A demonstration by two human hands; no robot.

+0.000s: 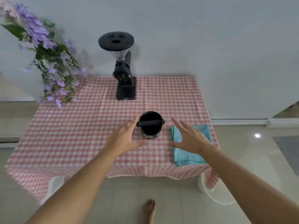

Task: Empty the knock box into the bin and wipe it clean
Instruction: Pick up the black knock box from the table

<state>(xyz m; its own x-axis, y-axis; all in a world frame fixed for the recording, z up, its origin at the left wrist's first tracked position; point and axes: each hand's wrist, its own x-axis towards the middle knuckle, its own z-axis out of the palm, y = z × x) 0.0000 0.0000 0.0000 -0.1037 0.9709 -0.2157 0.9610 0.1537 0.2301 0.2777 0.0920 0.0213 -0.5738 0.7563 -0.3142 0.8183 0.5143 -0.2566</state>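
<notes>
Fingers (129, 125) of the left hand (125, 137) are spreading wide and holding nothing, reaching toward the left side of the round black knock box with a padded bar across its mouth (150, 125); fingers of the right hand (191, 137) are likewise splaying empty, hovering to the box's right, above the folded light-blue cleaning cloth (189, 147); neither hand appears to be touching the box. It is standing upright near the middle front of the counter draped in a pink-and-white checked cloth (80, 135); behind it a black coffee grinder with a clear hopper (123, 68) is standing by the wall. What looks like a white round bin (208, 189) is sitting on the floor, partly under the counter's front right corner. Judging by this, the first step, picking up the box, is just beginning; next, both hands need to close around its sides, lift it level, then carry it down and right over the bin before tipping.
</notes>
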